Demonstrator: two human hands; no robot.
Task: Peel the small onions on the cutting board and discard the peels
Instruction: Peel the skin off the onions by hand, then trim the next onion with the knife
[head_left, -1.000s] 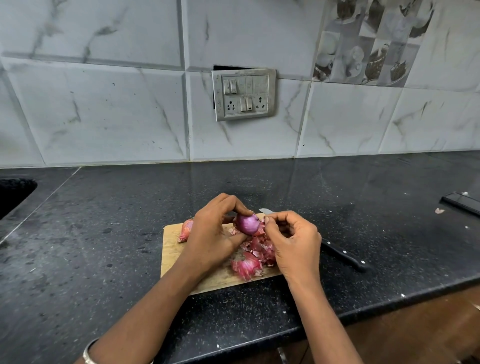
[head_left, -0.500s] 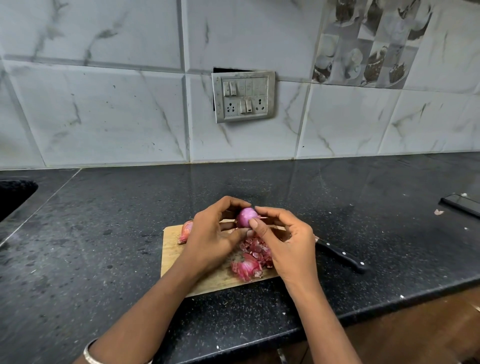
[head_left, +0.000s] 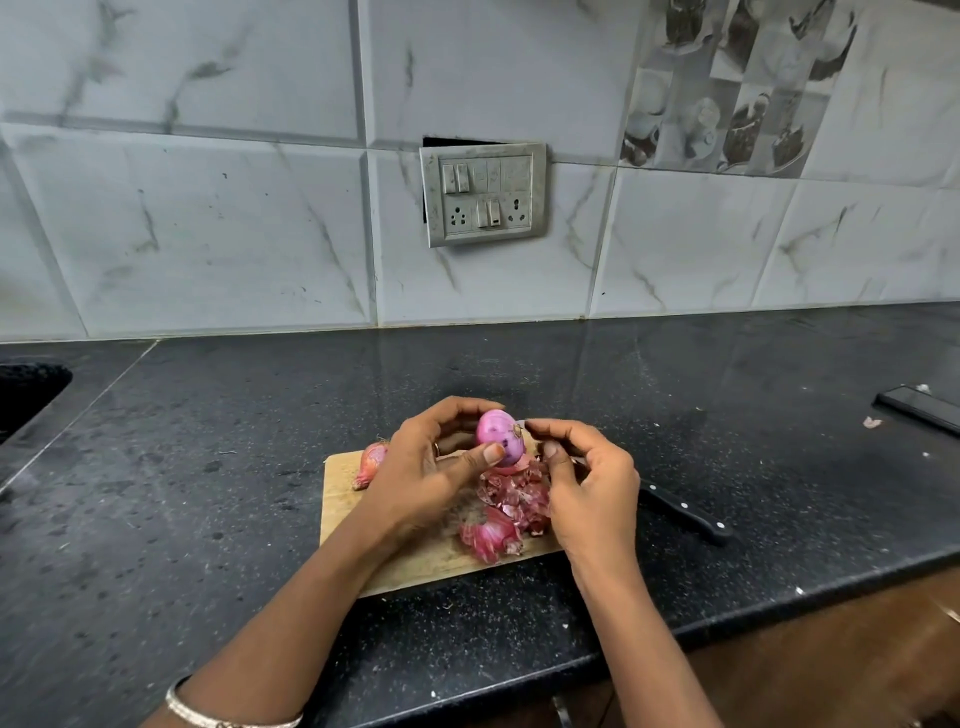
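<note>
Sink cutout at the far left edge of the black speckled worktop. Near left: a forearm with a metal bangle at the wrist. Wooden cutting board lies mid-worktop, close to the near edge.

Unpeeled onion, in its reddish skin, lies at the board's far left corner, just left of the left hand. Grip of the left hand: thumb on the near side and curved fingers over the far side of the held onion. That onion is glossy pink-purple and is raised clear of the board, above its far edge. Far behind it, on the tiled wall, is a switch and socket plate.

Peels, a loose red-pink heap, lie on the board's right half, below the held onion and between the two hands.

Right hand, fingers curled, stands just right of the held onion. Its index fingertip meets the onion's upper right side beside a brown speck; the thumb sits lower, apart from it. Whether this grip pinches a shred of skin cannot be told.

Knife: the black riveted handle lies on the worktop just right of the board, its blade end passing behind the right hand. Dark flat object lies at the far right, cut by the frame edge.
</note>
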